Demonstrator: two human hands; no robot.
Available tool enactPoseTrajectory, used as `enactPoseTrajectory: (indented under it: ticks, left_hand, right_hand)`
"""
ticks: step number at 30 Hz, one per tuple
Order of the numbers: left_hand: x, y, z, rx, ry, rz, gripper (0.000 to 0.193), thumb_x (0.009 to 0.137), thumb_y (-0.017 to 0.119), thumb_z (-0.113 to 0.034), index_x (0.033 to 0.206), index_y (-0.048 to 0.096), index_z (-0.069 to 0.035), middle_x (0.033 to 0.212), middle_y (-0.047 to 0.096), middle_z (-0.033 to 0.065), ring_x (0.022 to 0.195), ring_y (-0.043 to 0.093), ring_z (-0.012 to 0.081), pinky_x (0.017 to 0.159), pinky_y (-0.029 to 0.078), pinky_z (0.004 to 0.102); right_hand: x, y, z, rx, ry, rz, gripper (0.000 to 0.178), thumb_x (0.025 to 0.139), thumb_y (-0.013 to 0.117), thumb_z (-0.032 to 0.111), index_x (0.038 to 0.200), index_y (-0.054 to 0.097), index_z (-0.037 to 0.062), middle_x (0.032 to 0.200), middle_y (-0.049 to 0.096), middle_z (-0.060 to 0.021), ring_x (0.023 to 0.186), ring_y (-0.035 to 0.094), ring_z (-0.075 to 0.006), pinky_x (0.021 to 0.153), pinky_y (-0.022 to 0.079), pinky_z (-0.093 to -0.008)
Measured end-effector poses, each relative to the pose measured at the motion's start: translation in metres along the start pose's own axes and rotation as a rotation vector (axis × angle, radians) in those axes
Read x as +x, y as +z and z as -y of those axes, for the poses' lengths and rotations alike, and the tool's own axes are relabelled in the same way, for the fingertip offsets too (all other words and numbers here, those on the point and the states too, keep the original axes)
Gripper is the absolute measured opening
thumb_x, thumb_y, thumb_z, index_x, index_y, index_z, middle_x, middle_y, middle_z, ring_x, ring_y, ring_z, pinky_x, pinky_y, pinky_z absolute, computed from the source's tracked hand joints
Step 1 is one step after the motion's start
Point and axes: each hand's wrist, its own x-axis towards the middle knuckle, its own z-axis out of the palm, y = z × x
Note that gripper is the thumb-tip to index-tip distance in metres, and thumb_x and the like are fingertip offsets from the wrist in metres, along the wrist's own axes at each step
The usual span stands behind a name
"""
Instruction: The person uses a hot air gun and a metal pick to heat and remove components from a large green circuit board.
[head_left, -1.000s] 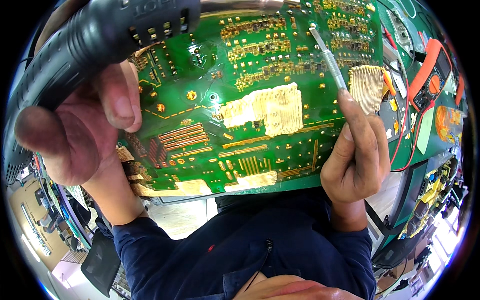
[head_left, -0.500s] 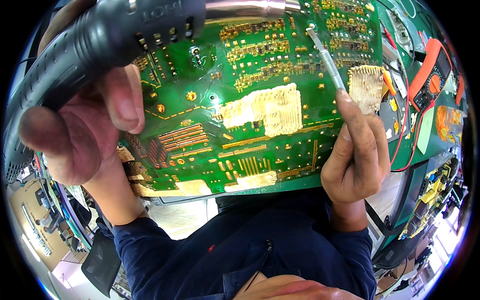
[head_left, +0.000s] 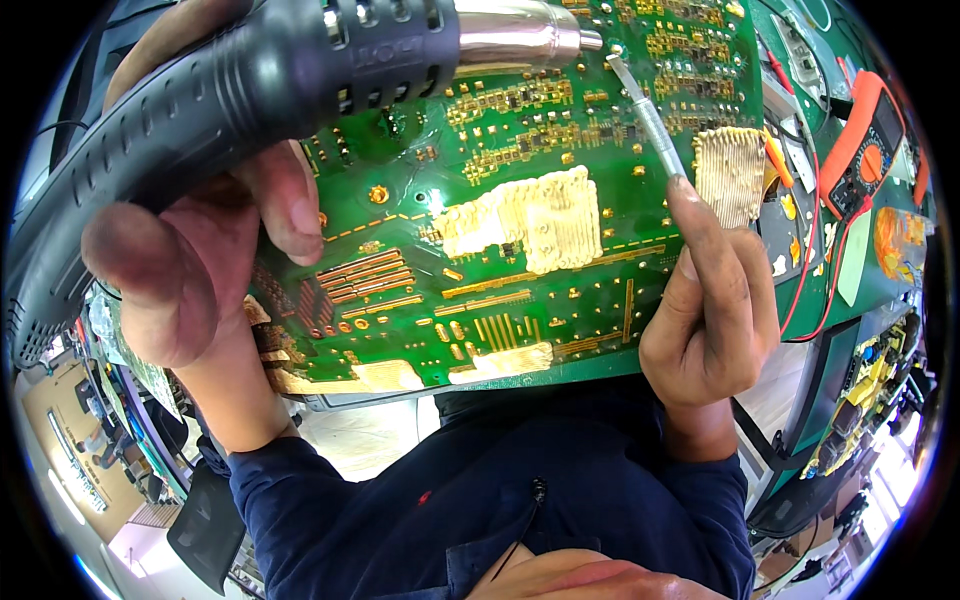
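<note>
A green circuit board (head_left: 400,225) with gold-coloured tracks and ridged pale patches lies in front of me. My left hand (head_left: 190,270) grips a black hot-air gun (head_left: 250,85) from beneath; the gun hides part of the grip. Its metal nozzle (head_left: 520,35) points right, over the far part of the board. Between the fingers of my right hand (head_left: 715,320) is a slim silver metal tool (head_left: 650,125) with a flat tip. That tip is at the board's surface, just right of the nozzle's end. Whether it touches a component is too small to tell.
On the green bench to the right lie an orange multimeter (head_left: 862,155) with red leads and a clear bag (head_left: 900,245) with orange contents. Another populated board (head_left: 862,400) is lower right. A black chair (head_left: 208,525) stands lower left.
My left hand and the hot-air gun have shifted right, and the nozzle's end now shows near the tool tip. The silver tool's tip has moved slightly left; my right hand is nearly still.
</note>
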Motion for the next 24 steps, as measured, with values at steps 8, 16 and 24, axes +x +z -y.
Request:
enactPoseTrajectory:
  ticks: [8, 16, 24]
  left_hand:
    - [0.001, -0.002, 0.002, -0.01, 0.032, 0.04, 0.101, 0.092, 0.056, -0.066, 0.151, 0.024, 0.01, 0.079, 0.061, 0.0071, 0.055, 0.049, 0.0093, 0.051, 0.037, 0.0211]
    - [0.003, 0.012, 0.0, -0.008, 0.034, -0.036, 0.096, 0.095, 0.052, -0.065, 0.15, 0.027, 0.01, 0.079, 0.06, 0.0081, 0.06, 0.049, 0.0109, 0.053, 0.04, 0.022]
    - [0.009, 0.011, -0.001, 0.02, 0.04, -0.031, 0.095, 0.095, 0.05, -0.066, 0.149, 0.028, 0.009, 0.079, 0.056, 0.0075, 0.064, 0.049, 0.012, 0.056, 0.04, 0.0229]
  right_hand:
    - [0.001, -0.001, -0.001, 0.019, -0.005, 0.021, 0.028, 0.095, 0.055, -0.008, 0.121, 0.063, -0.0083, 0.11, 0.073, -0.0192, 0.071, 0.058, -0.0203, 0.063, 0.048, -0.0279]
    - [-0.004, 0.005, -0.009, 0.156, -0.039, -0.217, 0.031, 0.093, 0.057, -0.006, 0.124, 0.061, -0.0084, 0.11, 0.072, -0.0189, 0.066, 0.053, -0.0161, 0.058, 0.045, -0.0267]
    - [0.01, -0.034, -0.01, 0.593, 0.221, -0.276, 0.037, 0.104, 0.051, 0.014, 0.132, 0.053, -0.0098, 0.094, 0.063, -0.0138, 0.083, 0.061, -0.0209, 0.07, 0.05, -0.0317]
